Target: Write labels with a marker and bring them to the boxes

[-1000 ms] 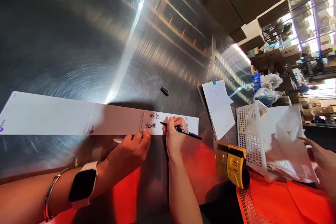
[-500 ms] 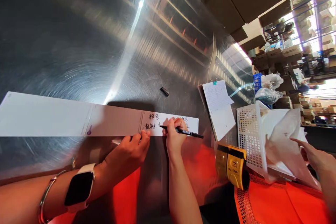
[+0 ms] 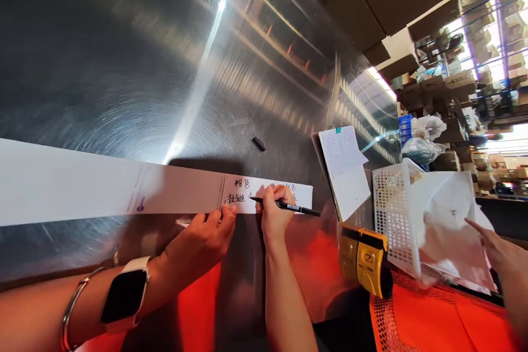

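A long white strip of label paper [image 3: 173, 186] lies along the metal table, with handwritten black characters on its right part. My left hand [image 3: 214, 231] is closed at the strip's lower edge, thumb and fingertips pinching or pressing it just left of the writing. In my right hand [image 3: 275, 214] is a black marker pen [image 3: 303, 210], its tip touching the strip beside the second line of characters. That hand hides part of the writing on the right. Beyond the strip lies the pen's black cap [image 3: 259, 144].
To the right are a clipboard with papers [image 3: 344, 170], a yellow tape dispenser [image 3: 369, 264] and a white plastic basket [image 3: 394, 220] holding white sheets or bags [image 3: 449, 220]. Another person's hand [image 3: 501, 253] is over the basket's contents. Cardboard boxes [image 3: 437, 88] stand farther back.
The strip's left end now reaches out of view and hangs lower. The other person's hand has moved slightly right, and the white sheet in the basket has shifted. Both my hands hold their positions.
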Action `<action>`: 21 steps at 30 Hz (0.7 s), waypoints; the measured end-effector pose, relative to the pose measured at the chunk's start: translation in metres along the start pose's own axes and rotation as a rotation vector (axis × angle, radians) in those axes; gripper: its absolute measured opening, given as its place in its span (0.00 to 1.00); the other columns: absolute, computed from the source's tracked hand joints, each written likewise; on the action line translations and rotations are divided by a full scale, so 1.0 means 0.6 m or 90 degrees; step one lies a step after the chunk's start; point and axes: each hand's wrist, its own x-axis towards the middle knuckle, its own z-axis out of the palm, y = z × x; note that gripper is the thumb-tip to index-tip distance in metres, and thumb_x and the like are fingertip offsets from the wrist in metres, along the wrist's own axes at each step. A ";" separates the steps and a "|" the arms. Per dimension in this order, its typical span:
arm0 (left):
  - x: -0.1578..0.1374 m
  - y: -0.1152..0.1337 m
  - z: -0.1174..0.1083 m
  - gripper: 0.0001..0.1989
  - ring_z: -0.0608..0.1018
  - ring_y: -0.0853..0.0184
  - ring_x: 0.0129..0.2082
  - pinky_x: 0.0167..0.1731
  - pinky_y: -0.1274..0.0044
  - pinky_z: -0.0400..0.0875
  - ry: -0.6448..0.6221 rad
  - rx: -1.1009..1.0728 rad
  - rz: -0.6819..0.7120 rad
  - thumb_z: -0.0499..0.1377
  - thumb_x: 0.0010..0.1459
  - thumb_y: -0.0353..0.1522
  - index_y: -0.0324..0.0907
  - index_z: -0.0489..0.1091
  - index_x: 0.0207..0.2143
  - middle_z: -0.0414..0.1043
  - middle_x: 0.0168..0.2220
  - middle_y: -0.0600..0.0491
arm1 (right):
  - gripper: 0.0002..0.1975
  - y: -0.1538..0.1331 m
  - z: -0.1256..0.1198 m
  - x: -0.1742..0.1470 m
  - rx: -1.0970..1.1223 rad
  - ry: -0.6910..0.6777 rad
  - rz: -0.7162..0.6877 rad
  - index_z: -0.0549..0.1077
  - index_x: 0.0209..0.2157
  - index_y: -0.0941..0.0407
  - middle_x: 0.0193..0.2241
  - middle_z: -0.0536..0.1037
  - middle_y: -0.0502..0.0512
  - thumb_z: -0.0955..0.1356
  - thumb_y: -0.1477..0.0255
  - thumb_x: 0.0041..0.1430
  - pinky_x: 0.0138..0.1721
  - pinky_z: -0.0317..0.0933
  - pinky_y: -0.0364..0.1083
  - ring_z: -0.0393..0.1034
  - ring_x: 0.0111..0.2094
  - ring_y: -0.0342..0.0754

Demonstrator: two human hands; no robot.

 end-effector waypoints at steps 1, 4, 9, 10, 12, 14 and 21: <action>0.000 0.000 0.000 0.21 0.74 0.65 0.31 0.24 0.75 0.68 0.001 -0.002 0.000 0.52 0.60 0.22 0.31 0.71 0.55 0.73 0.46 0.39 | 0.19 0.000 0.000 0.000 -0.007 -0.002 -0.002 0.54 0.19 0.53 0.15 0.60 0.41 0.68 0.71 0.56 0.17 0.54 0.41 0.57 0.14 0.39; 0.000 0.002 0.003 0.21 0.75 0.64 0.32 0.25 0.75 0.69 0.018 0.000 -0.002 0.53 0.59 0.22 0.30 0.71 0.54 0.73 0.45 0.39 | 0.19 -0.001 0.000 0.001 -0.018 -0.010 -0.004 0.54 0.19 0.53 0.14 0.59 0.41 0.68 0.70 0.56 0.17 0.54 0.41 0.56 0.14 0.39; -0.005 0.007 0.010 0.24 0.74 0.70 0.24 0.18 0.78 0.66 0.001 -0.001 0.005 0.54 0.56 0.20 0.32 0.70 0.55 0.73 0.49 0.36 | 0.19 -0.003 0.002 0.002 -0.050 0.000 -0.025 0.53 0.18 0.53 0.15 0.59 0.42 0.67 0.70 0.55 0.19 0.55 0.41 0.57 0.16 0.39; -0.005 0.007 0.010 0.24 0.74 0.70 0.23 0.18 0.78 0.66 -0.010 -0.006 0.006 0.54 0.56 0.20 0.33 0.70 0.56 0.73 0.49 0.35 | 0.19 -0.004 0.002 0.002 -0.052 0.007 -0.024 0.53 0.19 0.53 0.15 0.59 0.42 0.67 0.70 0.55 0.19 0.55 0.40 0.56 0.16 0.39; -0.004 0.006 0.008 0.23 0.76 0.68 0.24 0.19 0.77 0.68 -0.019 -0.008 0.008 0.53 0.57 0.21 0.33 0.71 0.55 0.74 0.49 0.35 | 0.18 -0.004 0.002 0.002 -0.059 0.023 -0.026 0.53 0.19 0.53 0.16 0.59 0.42 0.67 0.71 0.55 0.19 0.54 0.40 0.56 0.16 0.39; -0.002 0.004 0.005 0.23 0.76 0.67 0.24 0.19 0.77 0.68 -0.018 -0.005 0.009 0.53 0.57 0.20 0.34 0.71 0.55 0.74 0.49 0.36 | 0.18 -0.004 0.002 0.003 -0.062 0.025 -0.036 0.52 0.19 0.53 0.16 0.59 0.42 0.67 0.71 0.55 0.21 0.55 0.41 0.56 0.17 0.39; 0.000 0.000 -0.002 0.23 0.78 0.65 0.26 0.19 0.76 0.69 0.003 -0.005 0.010 0.51 0.57 0.20 0.34 0.72 0.54 0.75 0.49 0.36 | 0.19 -0.006 0.003 0.002 -0.052 0.020 -0.031 0.51 0.18 0.53 0.15 0.57 0.42 0.67 0.69 0.54 0.20 0.54 0.41 0.53 0.17 0.39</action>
